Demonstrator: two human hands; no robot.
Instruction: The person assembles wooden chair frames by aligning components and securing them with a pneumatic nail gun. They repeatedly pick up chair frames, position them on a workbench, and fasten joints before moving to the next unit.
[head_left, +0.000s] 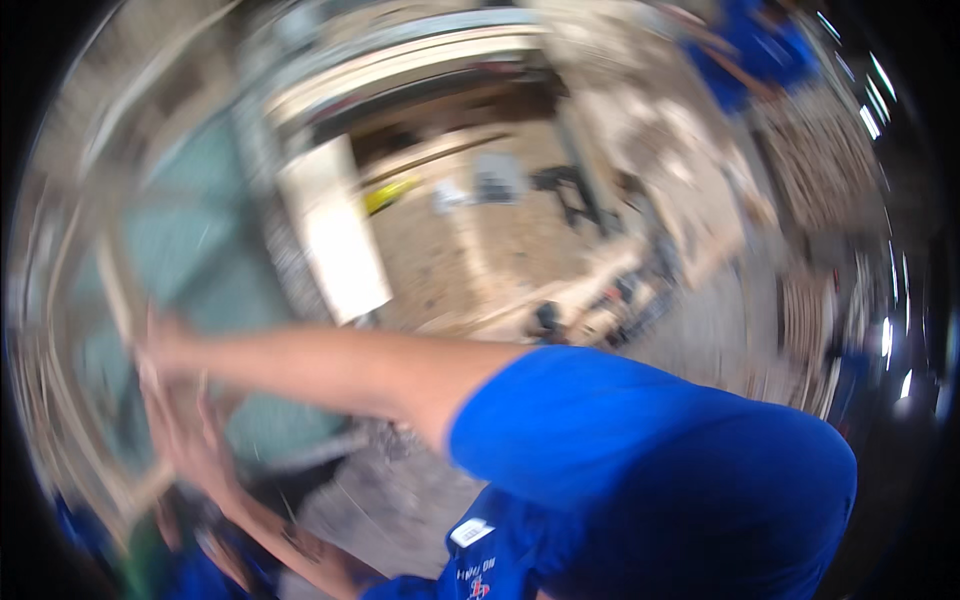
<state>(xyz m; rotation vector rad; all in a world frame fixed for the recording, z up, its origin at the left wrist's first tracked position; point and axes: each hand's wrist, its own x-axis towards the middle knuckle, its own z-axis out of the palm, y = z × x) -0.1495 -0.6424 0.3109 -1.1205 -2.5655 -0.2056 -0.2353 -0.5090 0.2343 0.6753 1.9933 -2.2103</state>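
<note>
Motion smears much of the head view. My right arm, in a short blue sleeve, reaches across to the far left. Its hand (pixel 168 345) is at the end of a pale wooden strip (pixel 117 285); blur hides whether the fingers grip it. Just below is my left hand (pixel 190 440), its forearm rising from the lower edge. The left fingers look stretched out, with the thumb apart, close to the right hand. Both hands are over a greenish flat surface (pixel 190 230) bordered by pale wooden strips.
A workbench (pixel 420 260) at centre holds a white board (pixel 335 230), a yellow item (pixel 388 195), a dark clamp-like tool (pixel 572 190) and blurred tools. Stacked wood (pixel 815 170) stands at right. One person in blue (pixel 750 55) is at upper right; another blue-clad person (pixel 215 560) is at lower left.
</note>
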